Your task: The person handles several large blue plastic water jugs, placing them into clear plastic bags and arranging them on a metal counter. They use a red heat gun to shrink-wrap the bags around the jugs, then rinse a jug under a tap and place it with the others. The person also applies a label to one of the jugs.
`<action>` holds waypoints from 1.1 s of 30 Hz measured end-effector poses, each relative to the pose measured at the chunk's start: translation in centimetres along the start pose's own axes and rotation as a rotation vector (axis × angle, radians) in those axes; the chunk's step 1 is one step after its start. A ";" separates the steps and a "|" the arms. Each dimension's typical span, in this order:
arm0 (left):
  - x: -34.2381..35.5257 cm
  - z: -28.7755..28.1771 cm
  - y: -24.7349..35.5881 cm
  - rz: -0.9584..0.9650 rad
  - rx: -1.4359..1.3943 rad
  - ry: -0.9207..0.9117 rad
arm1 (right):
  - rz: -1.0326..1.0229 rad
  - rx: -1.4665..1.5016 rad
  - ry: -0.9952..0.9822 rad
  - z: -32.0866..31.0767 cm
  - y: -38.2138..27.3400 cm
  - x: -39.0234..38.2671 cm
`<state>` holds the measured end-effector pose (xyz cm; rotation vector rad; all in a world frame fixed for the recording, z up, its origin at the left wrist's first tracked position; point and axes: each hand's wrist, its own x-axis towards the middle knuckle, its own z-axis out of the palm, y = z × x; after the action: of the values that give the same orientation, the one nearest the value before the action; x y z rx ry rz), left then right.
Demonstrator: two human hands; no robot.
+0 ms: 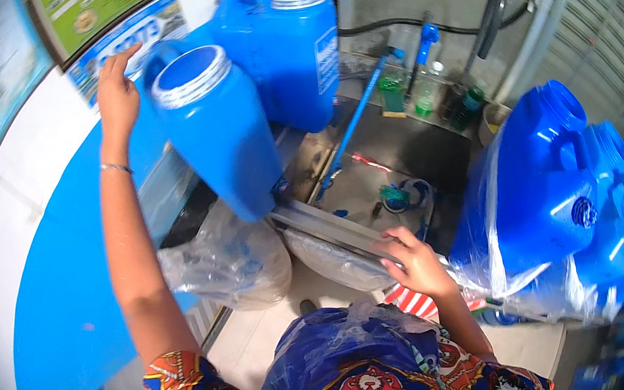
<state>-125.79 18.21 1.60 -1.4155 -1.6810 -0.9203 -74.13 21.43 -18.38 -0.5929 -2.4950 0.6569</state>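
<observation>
The person's left hand (118, 95) is raised beside the handle side of a tall blue plastic container with a ribbed white neck (220, 144); its fingers extend upward, and whether they grip cannot be told. The right hand (417, 264), thumb and fingers apart and loosely bent, lies at a straight grey metal rim (328, 221); contact is unclear. The container's base appears at the rim's left end, with a second blue plastic container (287, 53) close behind, limiting room there. Beyond the rim, open space extends over a dark, flat work surface (433, 143), crossed at its left by a long blue-handled stick (363, 119).

Containers: the nearer one's round mouth is open, its interior blue, any contents indiscernible. Clear plastic bottles with green liquid (426, 93) line the back edge. Large blue jugs wrapped in clear film (534, 194) stand at right. A bulging transparent plastic bag (233, 263) lies below the container.
</observation>
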 end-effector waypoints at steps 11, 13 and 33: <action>5.8 8.6 0.8 0.410 -0.060 -0.387 | 0.216 0.227 -0.044 2.3 -3.3 3.8; 4.6 8.3 5.4 0.484 -0.091 -0.237 | 0.219 0.429 0.008 1.7 -3.6 4.3; -5.3 25.3 27.0 0.155 -0.497 -0.809 | 0.868 0.021 0.865 0.0 13.8 5.3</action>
<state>-100.71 41.63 -13.28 -2.4566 -1.9191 -0.7448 -74.47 35.06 -24.10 -1.5778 -1.3629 0.5315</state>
